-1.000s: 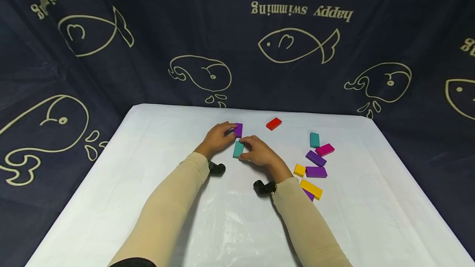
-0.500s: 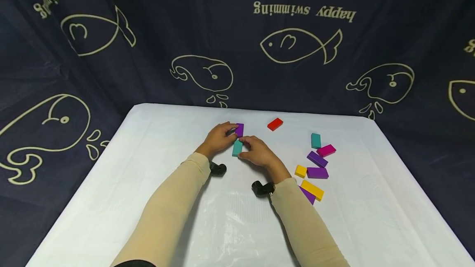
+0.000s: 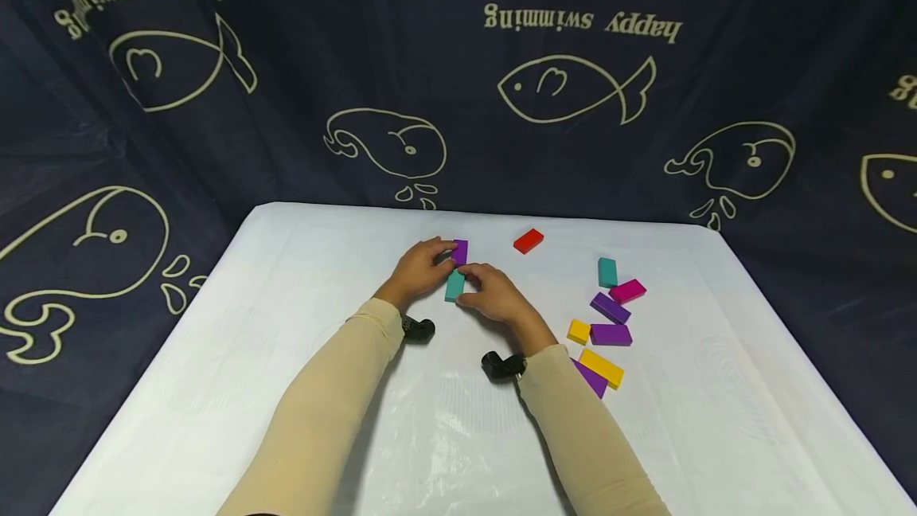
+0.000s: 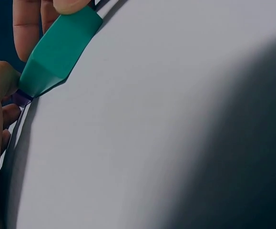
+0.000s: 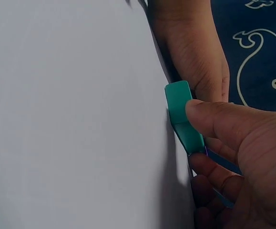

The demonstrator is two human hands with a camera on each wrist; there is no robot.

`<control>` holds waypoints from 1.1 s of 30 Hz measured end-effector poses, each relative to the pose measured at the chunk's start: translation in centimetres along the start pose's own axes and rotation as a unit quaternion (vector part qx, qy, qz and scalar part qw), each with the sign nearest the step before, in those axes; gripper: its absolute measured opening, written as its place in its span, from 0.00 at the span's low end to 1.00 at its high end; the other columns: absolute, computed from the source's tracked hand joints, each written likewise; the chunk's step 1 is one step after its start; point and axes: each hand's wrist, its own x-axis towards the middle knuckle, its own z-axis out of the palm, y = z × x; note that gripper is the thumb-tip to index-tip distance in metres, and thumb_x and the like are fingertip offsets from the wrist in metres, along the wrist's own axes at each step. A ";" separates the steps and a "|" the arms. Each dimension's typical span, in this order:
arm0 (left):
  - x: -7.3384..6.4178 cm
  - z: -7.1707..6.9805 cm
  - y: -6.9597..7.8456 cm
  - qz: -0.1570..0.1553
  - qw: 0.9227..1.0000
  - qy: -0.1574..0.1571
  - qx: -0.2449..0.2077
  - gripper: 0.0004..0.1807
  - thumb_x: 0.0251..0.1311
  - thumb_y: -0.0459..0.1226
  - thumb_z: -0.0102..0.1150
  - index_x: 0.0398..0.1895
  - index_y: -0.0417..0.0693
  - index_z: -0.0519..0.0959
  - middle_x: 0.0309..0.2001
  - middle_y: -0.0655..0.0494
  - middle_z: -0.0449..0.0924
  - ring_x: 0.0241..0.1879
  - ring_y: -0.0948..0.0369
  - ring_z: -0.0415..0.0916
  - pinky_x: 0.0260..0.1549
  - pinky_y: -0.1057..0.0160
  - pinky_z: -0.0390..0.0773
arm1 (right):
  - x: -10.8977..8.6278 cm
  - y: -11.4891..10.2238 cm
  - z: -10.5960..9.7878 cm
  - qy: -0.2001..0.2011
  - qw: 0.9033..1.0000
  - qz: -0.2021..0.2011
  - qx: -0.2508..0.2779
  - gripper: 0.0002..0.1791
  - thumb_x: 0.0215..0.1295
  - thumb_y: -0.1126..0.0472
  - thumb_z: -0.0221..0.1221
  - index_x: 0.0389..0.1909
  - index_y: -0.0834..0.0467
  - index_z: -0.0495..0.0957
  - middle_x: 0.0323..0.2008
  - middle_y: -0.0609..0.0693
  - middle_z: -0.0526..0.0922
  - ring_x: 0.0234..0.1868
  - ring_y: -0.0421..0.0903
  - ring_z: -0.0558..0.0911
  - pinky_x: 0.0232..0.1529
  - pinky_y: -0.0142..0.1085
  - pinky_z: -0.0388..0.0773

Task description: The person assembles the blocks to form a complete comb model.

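Observation:
On the white table, my left hand [image 3: 419, 267] holds a purple block [image 3: 461, 252] between thumb and fingers. Just nearer to me lies a teal block [image 3: 454, 286], its far end against or very close to the purple one. My right hand [image 3: 497, 293] pinches the teal block from the right, thumb at its near end and forefinger at its far end. In the right wrist view, the thumb presses on the teal block [image 5: 179, 107]. From the left wrist, the teal block [image 4: 59, 50] hides most of the purple block [image 4: 21, 98].
A red block [image 3: 528, 241] lies alone at the back. To the right are scattered another teal block [image 3: 607, 272], a magenta block [image 3: 627, 291], several purple blocks [image 3: 610, 334], a short yellow block [image 3: 579, 331] and a long yellow block [image 3: 601, 368]. A dark printed cloth [image 3: 458, 62] hangs behind the table.
My right hand has slid the teal block slightly left and away from me, closing the gap to the purple block. My left hand has stayed nearly still on the purple block.

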 end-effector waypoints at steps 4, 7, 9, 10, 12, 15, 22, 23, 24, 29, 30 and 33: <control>0.0 0.0 0.0 0.002 1.000 0.004 -0.008 0.24 0.67 0.44 0.54 0.64 0.49 0.77 0.66 0.49 0.73 0.70 0.51 0.63 0.69 0.49 0.59 | 0.1 0.0 0.0 0.007 1.000 0.003 0.000 0.30 0.60 0.60 0.67 0.64 0.58 0.74 0.59 0.58 0.77 0.64 0.54 0.72 0.67 0.49 0.65; 0.1 0.0 -0.1 0.006 1.000 0.006 -0.011 0.23 0.68 0.44 0.54 0.64 0.49 0.77 0.65 0.49 0.74 0.70 0.51 0.63 0.69 0.50 0.60 | 0.3 0.1 0.1 0.014 1.000 0.000 0.001 0.29 0.60 0.60 0.66 0.64 0.59 0.74 0.58 0.57 0.78 0.64 0.54 0.72 0.67 0.49 0.65; 0.0 0.0 0.0 0.009 1.000 0.006 -0.011 0.23 0.68 0.44 0.54 0.64 0.48 0.77 0.65 0.50 0.74 0.70 0.51 0.63 0.69 0.50 0.59 | 0.3 0.2 0.2 0.019 1.000 -0.005 0.000 0.29 0.60 0.60 0.66 0.64 0.59 0.74 0.56 0.57 0.78 0.63 0.54 0.73 0.67 0.49 0.66; 0.0 0.0 0.0 0.009 1.000 0.006 -0.011 0.23 0.68 0.43 0.54 0.64 0.48 0.77 0.65 0.50 0.74 0.70 0.51 0.63 0.70 0.50 0.59 | 0.3 0.2 0.3 0.022 1.000 -0.007 0.000 0.29 0.60 0.61 0.66 0.63 0.59 0.75 0.56 0.57 0.79 0.62 0.54 0.74 0.66 0.49 0.66; 0.0 0.0 0.0 0.008 1.000 0.005 -0.010 0.23 0.68 0.43 0.54 0.64 0.48 0.77 0.65 0.50 0.74 0.70 0.51 0.63 0.70 0.50 0.59 | 0.4 0.2 0.3 0.027 1.000 -0.008 0.000 0.29 0.60 0.61 0.66 0.63 0.60 0.75 0.55 0.57 0.79 0.61 0.54 0.75 0.66 0.49 0.67; 0.0 0.0 0.0 0.009 1.000 0.006 -0.011 0.23 0.68 0.44 0.54 0.64 0.47 0.77 0.65 0.48 0.74 0.70 0.50 0.63 0.70 0.49 0.59 | 0.5 0.2 0.4 0.032 0.999 -0.004 0.001 0.29 0.60 0.61 0.66 0.63 0.60 0.75 0.55 0.57 0.79 0.60 0.54 0.75 0.66 0.49 0.67; 0.0 -0.1 0.1 0.007 1.000 0.006 -0.011 0.23 0.68 0.43 0.54 0.64 0.47 0.77 0.65 0.48 0.74 0.70 0.50 0.63 0.70 0.50 0.59 | 0.5 0.2 0.5 0.034 0.999 -0.004 -0.002 0.29 0.61 0.61 0.65 0.64 0.61 0.74 0.57 0.58 0.78 0.61 0.54 0.74 0.66 0.49 0.67; -0.1 -0.1 0.1 0.006 1.000 0.006 -0.011 0.23 0.69 0.43 0.54 0.64 0.47 0.77 0.65 0.48 0.74 0.70 0.50 0.63 0.70 0.50 0.59 | 0.5 0.2 0.5 0.034 0.999 -0.006 -0.003 0.29 0.61 0.61 0.65 0.64 0.61 0.74 0.57 0.58 0.78 0.61 0.54 0.74 0.66 0.49 0.67; -0.1 -0.1 0.1 0.006 1.000 0.006 -0.010 0.23 0.69 0.43 0.54 0.64 0.47 0.77 0.65 0.48 0.74 0.70 0.50 0.63 0.70 0.50 0.58 | 0.5 0.2 0.5 0.034 0.999 -0.006 -0.004 0.29 0.61 0.61 0.65 0.64 0.61 0.74 0.56 0.58 0.78 0.60 0.54 0.75 0.65 0.49 0.67; -0.1 -0.1 0.1 0.009 1.000 0.006 -0.011 0.23 0.68 0.43 0.54 0.64 0.46 0.77 0.65 0.47 0.74 0.70 0.49 0.63 0.69 0.48 0.59 | 0.5 0.2 0.5 0.039 0.999 -0.009 -0.009 0.29 0.61 0.61 0.65 0.64 0.61 0.73 0.53 0.57 0.79 0.56 0.54 0.76 0.63 0.48 0.70; -0.1 -0.1 0.1 0.009 1.000 0.007 -0.011 0.23 0.68 0.43 0.54 0.64 0.46 0.77 0.65 0.47 0.74 0.70 0.49 0.63 0.69 0.48 0.59 | 0.4 0.2 0.5 0.039 0.999 -0.009 -0.010 0.29 0.61 0.61 0.65 0.64 0.61 0.73 0.52 0.57 0.79 0.55 0.54 0.76 0.62 0.48 0.70; -0.1 -0.1 0.1 0.009 1.000 0.008 -0.014 0.23 0.68 0.43 0.54 0.64 0.47 0.77 0.65 0.48 0.74 0.70 0.49 0.63 0.69 0.49 0.59 | 0.5 0.2 0.5 0.039 0.999 -0.009 -0.014 0.30 0.61 0.60 0.65 0.65 0.60 0.73 0.52 0.56 0.79 0.55 0.53 0.76 0.62 0.48 0.70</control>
